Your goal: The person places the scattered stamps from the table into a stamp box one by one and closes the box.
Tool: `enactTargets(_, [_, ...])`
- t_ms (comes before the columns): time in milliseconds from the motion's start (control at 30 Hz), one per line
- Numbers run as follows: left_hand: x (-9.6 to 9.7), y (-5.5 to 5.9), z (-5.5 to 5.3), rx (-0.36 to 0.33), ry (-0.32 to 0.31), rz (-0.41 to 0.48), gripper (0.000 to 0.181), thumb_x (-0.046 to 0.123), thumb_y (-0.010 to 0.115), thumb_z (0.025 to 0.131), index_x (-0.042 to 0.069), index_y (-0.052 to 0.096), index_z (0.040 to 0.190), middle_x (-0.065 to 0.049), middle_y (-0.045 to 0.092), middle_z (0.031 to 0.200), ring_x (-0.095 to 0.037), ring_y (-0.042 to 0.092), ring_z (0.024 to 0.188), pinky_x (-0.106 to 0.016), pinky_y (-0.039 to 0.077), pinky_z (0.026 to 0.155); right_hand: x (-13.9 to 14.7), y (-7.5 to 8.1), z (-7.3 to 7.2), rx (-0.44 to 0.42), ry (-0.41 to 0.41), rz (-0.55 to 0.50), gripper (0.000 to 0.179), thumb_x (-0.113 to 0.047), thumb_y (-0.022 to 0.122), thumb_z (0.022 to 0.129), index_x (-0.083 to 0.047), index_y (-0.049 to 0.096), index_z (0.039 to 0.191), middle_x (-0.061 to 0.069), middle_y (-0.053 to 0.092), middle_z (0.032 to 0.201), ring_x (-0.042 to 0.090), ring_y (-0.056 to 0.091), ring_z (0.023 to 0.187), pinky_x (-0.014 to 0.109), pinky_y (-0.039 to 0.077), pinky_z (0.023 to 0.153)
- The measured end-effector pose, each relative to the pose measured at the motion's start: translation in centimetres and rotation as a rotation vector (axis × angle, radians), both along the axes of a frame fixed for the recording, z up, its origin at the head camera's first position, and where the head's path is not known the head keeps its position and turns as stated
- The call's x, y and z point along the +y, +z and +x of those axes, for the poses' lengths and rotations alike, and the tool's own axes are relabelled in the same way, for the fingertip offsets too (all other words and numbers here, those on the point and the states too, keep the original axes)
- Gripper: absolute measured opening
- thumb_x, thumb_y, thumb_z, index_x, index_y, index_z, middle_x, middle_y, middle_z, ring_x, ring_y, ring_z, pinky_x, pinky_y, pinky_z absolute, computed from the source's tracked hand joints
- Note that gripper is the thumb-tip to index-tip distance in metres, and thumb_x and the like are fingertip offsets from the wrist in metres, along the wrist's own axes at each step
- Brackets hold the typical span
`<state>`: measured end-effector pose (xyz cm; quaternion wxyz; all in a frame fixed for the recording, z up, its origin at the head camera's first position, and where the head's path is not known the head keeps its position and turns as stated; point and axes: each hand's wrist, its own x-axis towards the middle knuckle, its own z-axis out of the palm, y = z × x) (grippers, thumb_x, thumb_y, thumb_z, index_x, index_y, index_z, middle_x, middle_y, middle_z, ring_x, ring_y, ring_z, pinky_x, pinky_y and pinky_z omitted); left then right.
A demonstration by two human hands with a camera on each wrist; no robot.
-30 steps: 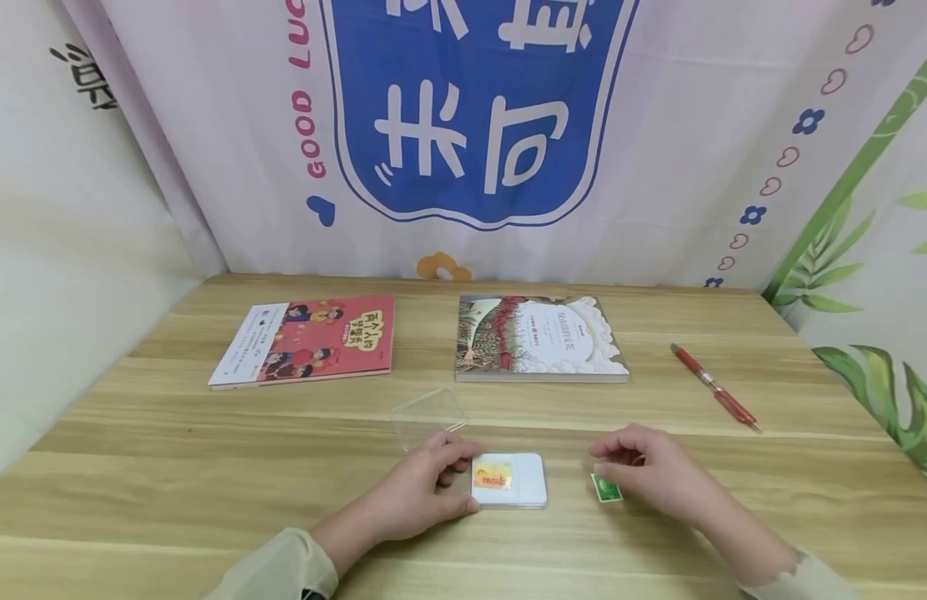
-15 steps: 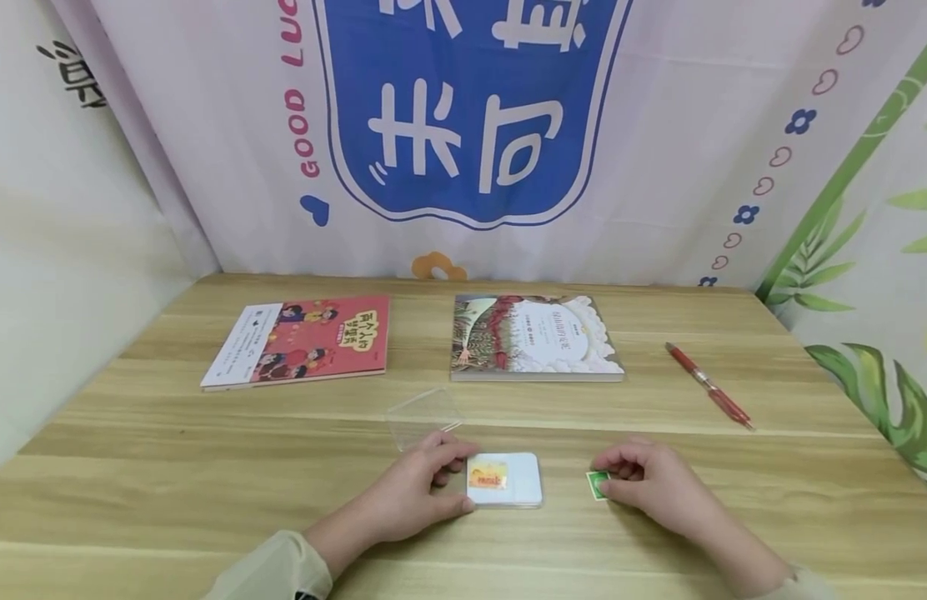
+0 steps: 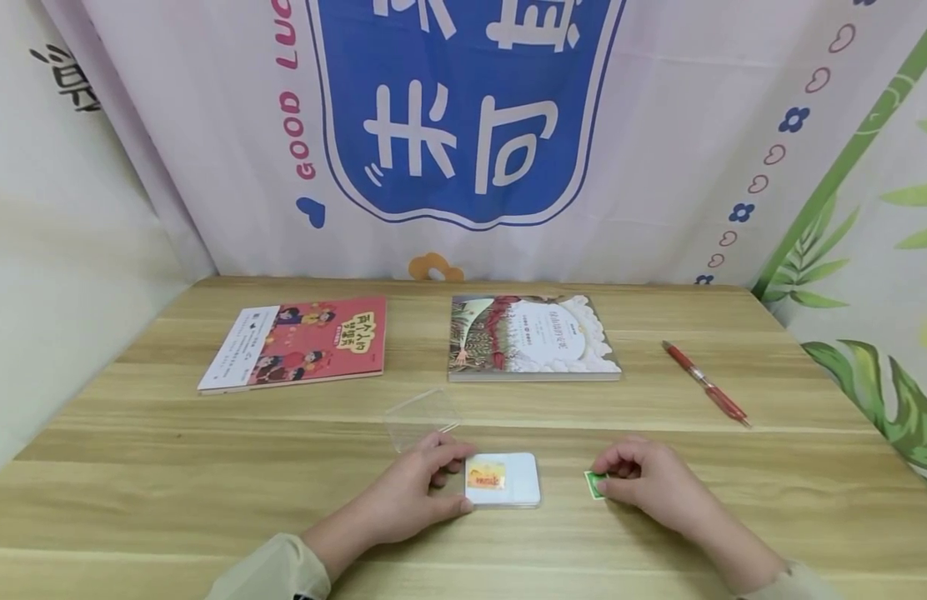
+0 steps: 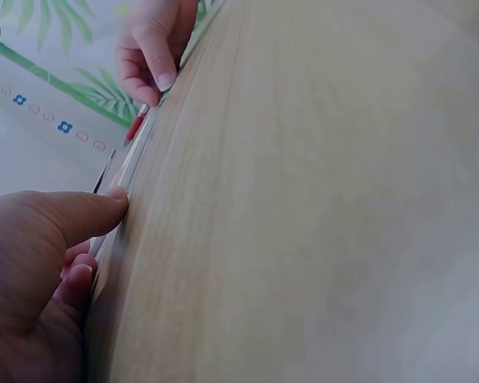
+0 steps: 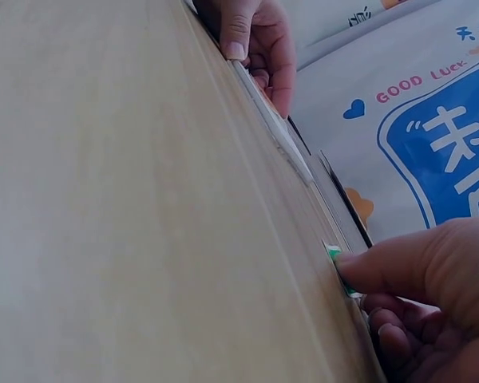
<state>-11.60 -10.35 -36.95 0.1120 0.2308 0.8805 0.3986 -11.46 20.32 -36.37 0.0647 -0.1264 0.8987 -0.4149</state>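
In the head view my left hand (image 3: 409, 492) grips the left end of a flat white case (image 3: 519, 481) with rounded corners lying on the table. Its thumb (image 4: 110, 204) presses the near edge, with the fingers curled at the far side. A yellow-orange printed rectangle (image 3: 484, 476) sits on the case's left half. To the right, my right hand (image 3: 654, 483) pinches a small green stamp-like square (image 3: 594, 484) with a white border, close over the table. The thumb covers part of that square. Behind my left hand lies a thin clear plastic lid (image 3: 422, 417).
A red picture book (image 3: 317, 342) lies at the back left, and another illustrated book (image 3: 534, 337) at the back centre. A red pen (image 3: 705, 383) rests on the right. A printed curtain (image 3: 643, 167) hangs behind the wooden table (image 3: 246, 450).
My right thumb has come down over the green square, which is now pinched and has shifted slightly left. My left hand keeps its hold on the case. The whole head view has drifted a little.
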Motion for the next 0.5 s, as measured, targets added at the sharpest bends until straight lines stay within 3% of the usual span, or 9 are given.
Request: enactTargets(500, [-0.10,-0.02,0.02,0.014,-0.002,0.002,0.050,0.022,0.074,0.079,0.010,0.057,0.125,0.005,0.047,0.105,-0.010,0.045,0.088,-0.020,0.042,0.075,-0.37,0.06,0.30,-0.018,-0.030,-0.037,0.017,-0.009,0.074,0.075,-0.007,0.060,0.085,0.003,0.054,0.078,0.010,0.048,0.069,0.021,0.043,0.058])
